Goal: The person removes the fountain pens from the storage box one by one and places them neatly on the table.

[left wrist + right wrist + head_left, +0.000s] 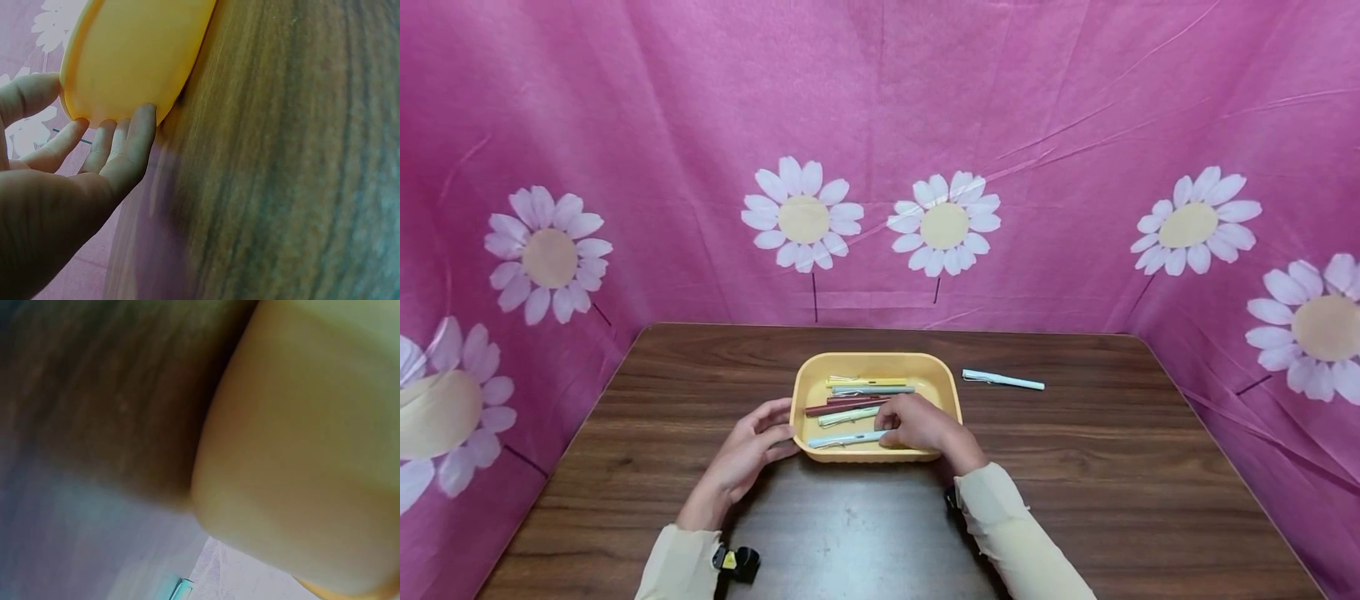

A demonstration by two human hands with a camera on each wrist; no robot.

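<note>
A yellow tray [953,392] sits on the table with several clipped pens lying across it. My left hand [747,450] rests on the tray's left end, its lightly bent fingers against the outer wall [137,62] and the thumb near the rim. Inside the tray, my right hand [921,423] pinches the right end of a light blue pen [842,440], the one nearest the front wall. Behind that lie a pale green pen [846,417], dark red pens [835,407], a grey-blue pen [874,390] and a yellow pen [868,382]. The right fingertips are partly hidden.
Another light blue pen [1004,380] lies on the wooden table [1112,467], right of the tray. A pink cloth [880,100] with white flowers hangs around the table's back and sides. The wrist blocks most of the right wrist view.
</note>
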